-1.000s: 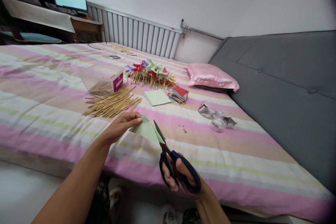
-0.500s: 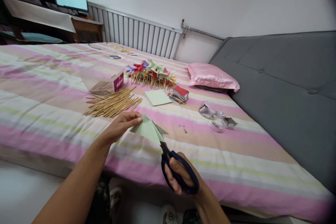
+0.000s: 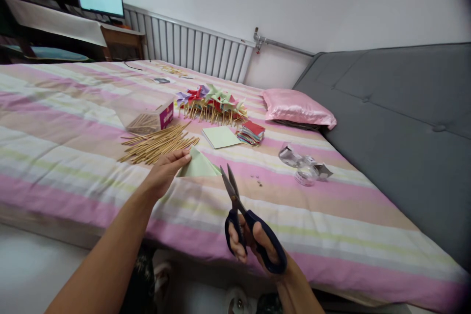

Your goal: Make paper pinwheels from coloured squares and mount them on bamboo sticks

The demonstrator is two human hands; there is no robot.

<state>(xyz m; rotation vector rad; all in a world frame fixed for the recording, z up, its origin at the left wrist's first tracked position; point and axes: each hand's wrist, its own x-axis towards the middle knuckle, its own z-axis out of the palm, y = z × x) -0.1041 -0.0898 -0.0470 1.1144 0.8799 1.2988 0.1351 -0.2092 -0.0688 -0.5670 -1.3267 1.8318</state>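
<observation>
Left hand (image 3: pixel 165 171): pinches folded green paper (image 3: pixel 196 168) at its corner, above the striped bedspread (image 3: pixel 331 216). Right hand (image 3: pixel 255 248): fingers through the loops of dark-handled scissors (image 3: pixel 243 221), blades slightly parted, just right of the paper. Risk: a loosely held fold could shift, skewing any cut; blade tips near fabric may snag it.

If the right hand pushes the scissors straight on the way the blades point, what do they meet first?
Probably the folded green paper held by the left hand: the open scissors in the right hand point up at its right corner. Depth is unclear; they might pass beside it.
</observation>
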